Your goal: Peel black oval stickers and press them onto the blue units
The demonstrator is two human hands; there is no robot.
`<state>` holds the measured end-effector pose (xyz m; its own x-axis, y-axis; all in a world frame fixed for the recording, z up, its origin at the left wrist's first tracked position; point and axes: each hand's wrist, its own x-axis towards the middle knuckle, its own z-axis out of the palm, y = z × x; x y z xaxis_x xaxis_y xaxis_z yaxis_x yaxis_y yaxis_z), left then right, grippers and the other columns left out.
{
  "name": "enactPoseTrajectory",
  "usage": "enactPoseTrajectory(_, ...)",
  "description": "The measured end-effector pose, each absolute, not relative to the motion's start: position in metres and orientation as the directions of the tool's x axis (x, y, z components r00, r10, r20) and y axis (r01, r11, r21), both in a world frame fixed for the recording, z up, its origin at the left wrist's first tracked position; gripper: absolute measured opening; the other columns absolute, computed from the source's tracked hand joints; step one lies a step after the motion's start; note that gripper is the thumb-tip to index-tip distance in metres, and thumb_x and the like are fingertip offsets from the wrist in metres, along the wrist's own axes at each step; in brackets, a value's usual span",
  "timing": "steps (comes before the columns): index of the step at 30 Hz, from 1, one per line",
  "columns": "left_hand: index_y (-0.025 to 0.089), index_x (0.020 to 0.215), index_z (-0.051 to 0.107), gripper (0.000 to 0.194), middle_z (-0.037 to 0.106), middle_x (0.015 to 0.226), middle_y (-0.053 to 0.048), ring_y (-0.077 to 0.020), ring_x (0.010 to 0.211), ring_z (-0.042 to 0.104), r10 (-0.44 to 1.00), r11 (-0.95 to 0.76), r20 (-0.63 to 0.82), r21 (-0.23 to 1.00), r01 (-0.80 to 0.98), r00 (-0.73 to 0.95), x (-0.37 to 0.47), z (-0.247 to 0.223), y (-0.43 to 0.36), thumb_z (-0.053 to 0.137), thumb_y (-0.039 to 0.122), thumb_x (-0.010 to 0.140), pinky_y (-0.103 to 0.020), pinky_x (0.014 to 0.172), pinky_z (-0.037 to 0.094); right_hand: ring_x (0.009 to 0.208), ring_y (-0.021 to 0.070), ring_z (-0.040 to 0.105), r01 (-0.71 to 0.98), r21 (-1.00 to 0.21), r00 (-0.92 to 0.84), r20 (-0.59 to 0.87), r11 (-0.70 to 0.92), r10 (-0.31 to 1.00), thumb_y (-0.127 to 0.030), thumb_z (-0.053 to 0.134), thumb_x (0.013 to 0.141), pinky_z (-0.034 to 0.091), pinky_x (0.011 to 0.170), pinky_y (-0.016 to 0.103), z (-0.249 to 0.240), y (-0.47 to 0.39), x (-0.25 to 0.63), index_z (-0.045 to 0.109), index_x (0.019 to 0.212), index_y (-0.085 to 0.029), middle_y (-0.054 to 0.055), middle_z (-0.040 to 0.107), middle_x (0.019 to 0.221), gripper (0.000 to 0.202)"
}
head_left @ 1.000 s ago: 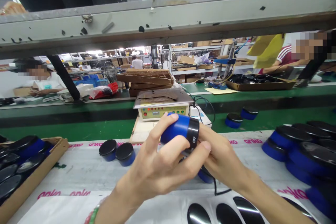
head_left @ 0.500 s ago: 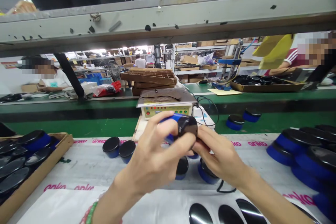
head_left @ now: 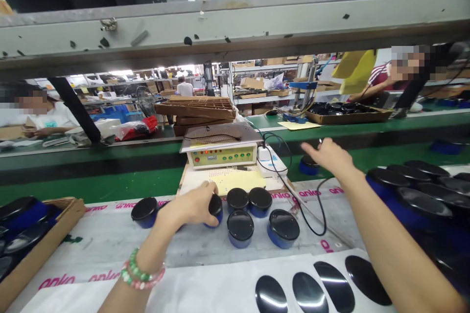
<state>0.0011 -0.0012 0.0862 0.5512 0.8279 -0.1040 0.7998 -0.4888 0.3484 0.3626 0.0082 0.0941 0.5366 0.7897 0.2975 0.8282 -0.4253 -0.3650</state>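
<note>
My left hand is closed around the side of a round blue case with a glossy black top standing on the white sheet. Several similar cases stand beside it, among them a near one and one farther right. My right hand is raised above the green belt with curled fingers. A small shiny bit shows at its fingertips, but I cannot make out what it is. Just below the thumb, another blue case sits on the belt. A black cable loops down near my right forearm.
A control box with buttons stands ahead. Glossy black oval pieces lie on white paper in front. Stacked cases stand at right, and a cardboard tray is at left. A shelf beam crosses overhead. Other people sit beyond the belt.
Both hands held one case together before. Now they are apart: the left is lower, at a case on the sheet, and the right has moved up and right over the belt.
</note>
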Motion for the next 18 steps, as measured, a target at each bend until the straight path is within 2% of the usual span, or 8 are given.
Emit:
enactPoseTrajectory(4,0.021,0.112,0.051,0.067,0.058,0.105,-0.005,-0.0250,0.088,0.062,0.789,-0.483,-0.179,0.411,0.774,0.587,0.014,0.075,-0.008,0.078,0.026,0.051,-0.031,0.076,0.047,0.080,0.0146,0.062,0.798,-0.363,0.565,0.175,-0.481,0.806,-0.037,0.059,0.089,0.052,0.072,0.033,0.058,0.027,0.378,0.060,0.100,-0.014,0.004,0.063,0.095,0.026)
enactPoseTrajectory(7,0.022,0.121,0.046,0.078,0.057,0.113,-0.008,-0.0275,0.095,0.061,0.781,-0.468,-0.164,0.485,0.739,0.603,0.016,0.082,-0.011,0.081,0.032,0.052,-0.035,0.080,0.049,0.070,0.0174,0.061,0.823,-0.396,0.525,0.261,-0.406,0.810,-0.044,0.061,0.085,0.047,0.061,0.031,0.076,0.019,0.378,0.059,0.083,-0.014,0.006,0.063,0.079,0.031)
enactPoseTrajectory(9,0.026,0.130,0.039,0.083,0.049,0.129,-0.010,-0.0293,0.113,0.054,0.778,-0.482,-0.097,0.542,0.688,0.621,0.020,0.090,-0.016,0.080,0.043,0.059,-0.039,0.092,0.046,0.063,0.0207,0.059,0.856,-0.428,0.456,0.360,-0.290,0.814,-0.056,0.058,0.081,0.042,0.054,0.031,0.103,0.003,0.366,0.053,0.074,-0.018,0.008,0.060,0.069,0.039)
enactPoseTrajectory(11,0.031,0.139,0.026,0.083,0.031,0.146,-0.011,-0.0281,0.130,0.040,0.758,-0.491,0.075,0.719,0.491,0.648,0.029,0.097,-0.026,0.069,0.054,0.072,-0.040,0.100,0.042,0.058,0.0189,0.056,0.879,-0.457,0.350,0.428,-0.135,0.833,-0.065,0.053,0.079,0.038,0.050,0.029,0.127,-0.020,0.337,0.046,0.072,-0.022,0.005,0.058,0.065,0.044)
enactPoseTrajectory(12,0.033,0.142,0.019,0.083,0.024,0.151,-0.011,-0.0273,0.133,0.036,0.742,-0.467,0.169,0.825,0.319,0.649,0.035,0.100,-0.032,0.062,0.060,0.077,-0.040,0.101,0.042,0.056,0.0160,0.054,0.885,-0.463,0.272,0.449,-0.039,0.851,-0.067,0.052,0.079,0.038,0.049,0.027,0.135,-0.033,0.317,0.044,0.073,-0.023,0.002,0.056,0.064,0.045)
enactPoseTrajectory(13,0.034,0.144,0.013,0.084,0.023,0.152,-0.011,-0.0270,0.133,0.037,0.732,-0.410,0.246,0.904,0.122,0.635,0.041,0.102,-0.038,0.056,0.065,0.079,-0.041,0.099,0.044,0.051,0.0133,0.050,0.876,-0.475,0.173,0.465,0.079,0.868,-0.067,0.052,0.079,0.036,0.045,0.025,0.141,-0.047,0.296,0.040,0.071,-0.023,-0.002,0.053,0.060,0.046)
enactPoseTrajectory(15,0.031,0.144,0.019,0.081,0.037,0.145,-0.013,-0.0266,0.126,0.047,0.742,-0.240,0.293,0.956,-0.169,0.603,0.050,0.106,-0.048,0.051,0.068,0.080,-0.039,0.095,0.047,0.047,0.0107,0.044,0.747,-0.510,-0.159,0.486,0.427,0.859,-0.059,0.055,0.081,0.033,0.040,0.022,0.144,-0.071,0.258,0.038,0.072,-0.024,-0.005,0.048,0.057,0.040)
enactPoseTrajectory(18,0.021,0.122,0.052,0.056,0.064,0.117,-0.010,-0.0242,0.107,0.061,0.819,-0.046,0.169,0.972,-0.230,0.549,0.055,0.111,-0.055,0.056,0.061,0.083,-0.032,0.086,0.050,0.047,0.0104,0.040,0.702,-0.400,-0.255,0.631,0.589,0.732,-0.042,0.042,0.092,0.033,0.043,0.024,0.142,-0.094,0.232,0.037,0.072,-0.023,-0.005,0.043,0.058,0.028)
